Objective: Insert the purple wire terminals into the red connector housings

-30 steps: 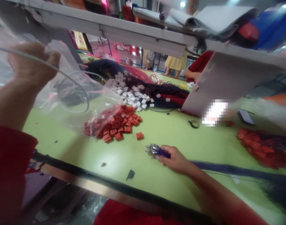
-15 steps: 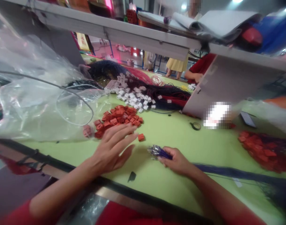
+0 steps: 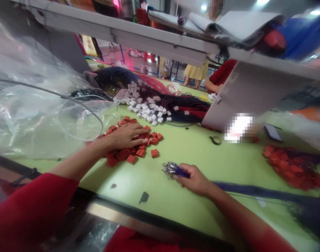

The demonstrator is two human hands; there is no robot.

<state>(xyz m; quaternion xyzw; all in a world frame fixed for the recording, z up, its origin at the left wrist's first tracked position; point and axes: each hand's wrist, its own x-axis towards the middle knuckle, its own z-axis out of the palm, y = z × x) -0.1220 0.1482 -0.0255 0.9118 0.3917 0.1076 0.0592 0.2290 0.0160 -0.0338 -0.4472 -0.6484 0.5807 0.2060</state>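
Note:
My left hand (image 3: 128, 135) lies flat over a pile of red plastic connector housings (image 3: 124, 154), its fingers stretched out. One single red housing (image 3: 155, 153) sits just apart from the pile, to the right. My right hand (image 3: 195, 179) is closed around a bundle of purple-blue wires (image 3: 181, 171). Crimped metal terminals (image 3: 170, 168) fan out at the bundle's left end. Behind the hand the wires trail along the table to the right edge of view.
White connectors (image 3: 146, 108) on dark and red wires lie at the back. A clear plastic bag (image 3: 31, 122) covers the left side. At right are a tape roll (image 3: 215, 140), a phone (image 3: 273, 132) and red connectors on wires (image 3: 293, 168). A shelf (image 3: 149, 38) crosses above; a co-worker's red sleeve (image 3: 222, 75) shows behind.
My left hand has moved left and away from me, from beside the red housings onto the pile, and some housings have spread. My right hand still holds the wires in about the same place.

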